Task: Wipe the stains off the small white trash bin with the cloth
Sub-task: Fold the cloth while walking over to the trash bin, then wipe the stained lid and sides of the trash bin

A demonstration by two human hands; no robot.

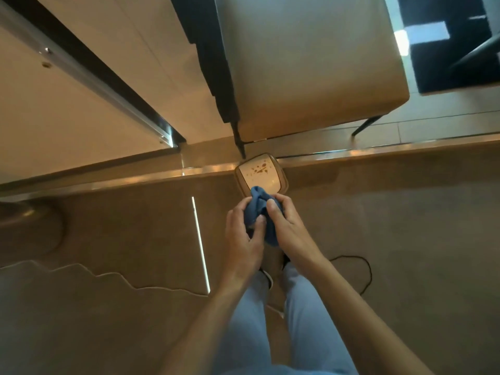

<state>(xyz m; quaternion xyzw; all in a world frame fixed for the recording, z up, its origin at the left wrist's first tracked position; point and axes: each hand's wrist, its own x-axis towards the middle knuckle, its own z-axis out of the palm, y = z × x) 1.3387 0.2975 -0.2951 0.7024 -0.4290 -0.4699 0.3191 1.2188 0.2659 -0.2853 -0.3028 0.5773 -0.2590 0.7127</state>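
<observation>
The small white trash bin (260, 172) stands on the floor in front of me, seen from above, with brown stains spattered on its lid. A bunched blue cloth (259, 209) is held above the bin's near edge. My left hand (243, 236) grips the cloth from the left. My right hand (288, 228) grips it from the right, thumb pressed on top. The cloth hides the near part of the lid. Neither hand touches the bin.
A beige padded chair (311, 66) with dark legs stands just beyond the bin. A metal floor strip (135, 180) runs left to right past the bin. A black cable (364, 269) loops on the carpet at my right. My legs (270, 320) are below.
</observation>
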